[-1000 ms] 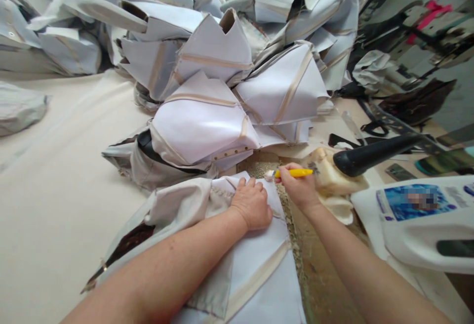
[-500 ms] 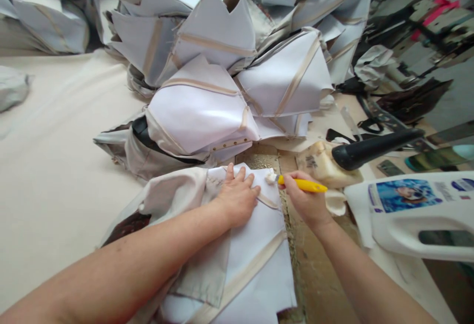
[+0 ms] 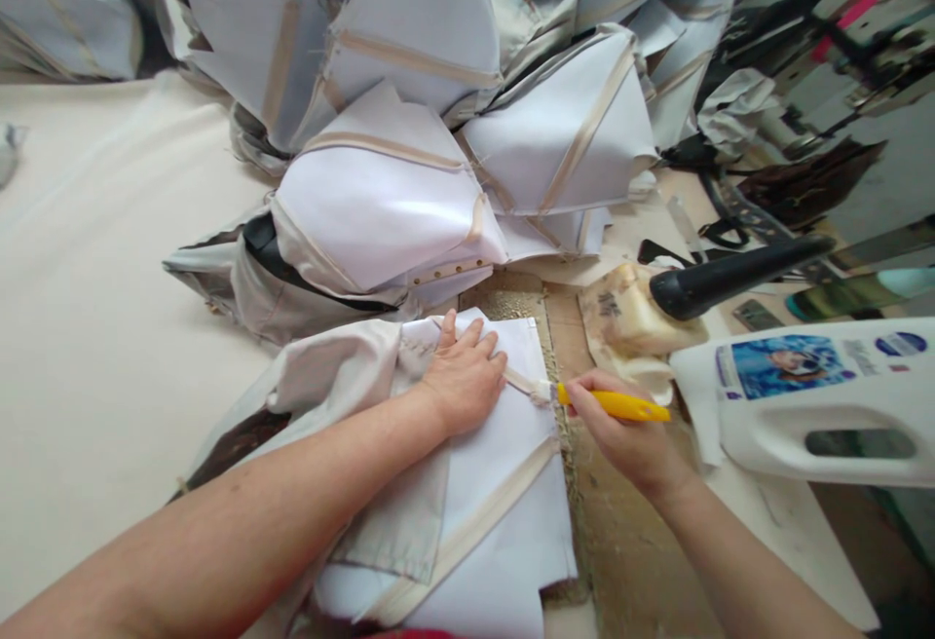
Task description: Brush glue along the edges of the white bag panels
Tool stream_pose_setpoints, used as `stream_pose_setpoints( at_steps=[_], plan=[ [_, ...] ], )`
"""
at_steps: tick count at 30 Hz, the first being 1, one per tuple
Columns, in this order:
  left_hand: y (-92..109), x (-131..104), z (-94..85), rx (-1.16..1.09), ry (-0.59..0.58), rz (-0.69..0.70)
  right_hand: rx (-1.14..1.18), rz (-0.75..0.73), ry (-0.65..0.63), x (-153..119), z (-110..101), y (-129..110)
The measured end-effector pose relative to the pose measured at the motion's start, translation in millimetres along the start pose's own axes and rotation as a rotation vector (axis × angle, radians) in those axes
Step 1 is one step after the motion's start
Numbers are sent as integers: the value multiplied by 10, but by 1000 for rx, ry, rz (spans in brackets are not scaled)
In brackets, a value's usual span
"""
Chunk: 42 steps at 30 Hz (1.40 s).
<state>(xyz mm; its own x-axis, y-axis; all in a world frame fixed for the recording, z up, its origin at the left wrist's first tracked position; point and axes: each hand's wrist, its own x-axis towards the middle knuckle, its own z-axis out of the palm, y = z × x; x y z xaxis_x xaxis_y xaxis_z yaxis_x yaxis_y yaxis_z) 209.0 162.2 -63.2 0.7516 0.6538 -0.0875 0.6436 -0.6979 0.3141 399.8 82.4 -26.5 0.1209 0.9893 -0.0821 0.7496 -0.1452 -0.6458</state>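
My left hand lies flat with its fingers spread on a white panel that has beige tape strips and grey fabric joined at its left. In my right hand is a brush with a yellow handle. Its pale bristles touch the panel's right edge, at the end of the upper tape strip. The panel's right edge lies along a board crusted with dried residue.
Similar white pieces are heaped behind the panel. To the right stand a stained yellowish container with a black handle and a white jug. Pale cloth covers the left side.
The brush in my right hand has moved down along the panel's right edge, from near the top corner to the tape's end. My left hand stays on the panel. The view has shifted slightly.
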Motion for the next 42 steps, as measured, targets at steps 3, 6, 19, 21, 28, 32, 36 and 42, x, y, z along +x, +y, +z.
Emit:
stream_pose_setpoints(
  at_steps=[3, 6, 19, 21, 28, 32, 36, 42],
  plan=[
    [15, 10, 19, 23, 1, -5, -47, -12, 50, -27, -56, 109],
    [19, 10, 51, 45, 41, 1, -11, -16, 119, -90, -105, 127],
    [11, 12, 109, 71, 102, 31, 91, 17, -37, -210, -66, 77],
    [16, 14, 120, 77, 116, 34, 70, 62, 18, -237, -69, 72],
    [33, 13, 128, 91, 112, 33, 172, 181, 64, -376, 66, 69],
    [34, 15, 139, 102, 111, 41, 205, 296, 66, -533, 25, 26],
    [34, 14, 158, 109, 118, 39, 172, 203, 100, -574, -47, -35],
    [46, 13, 154, 110, 122, 31, 204, 180, -16, -673, -47, 46]
  ],
)
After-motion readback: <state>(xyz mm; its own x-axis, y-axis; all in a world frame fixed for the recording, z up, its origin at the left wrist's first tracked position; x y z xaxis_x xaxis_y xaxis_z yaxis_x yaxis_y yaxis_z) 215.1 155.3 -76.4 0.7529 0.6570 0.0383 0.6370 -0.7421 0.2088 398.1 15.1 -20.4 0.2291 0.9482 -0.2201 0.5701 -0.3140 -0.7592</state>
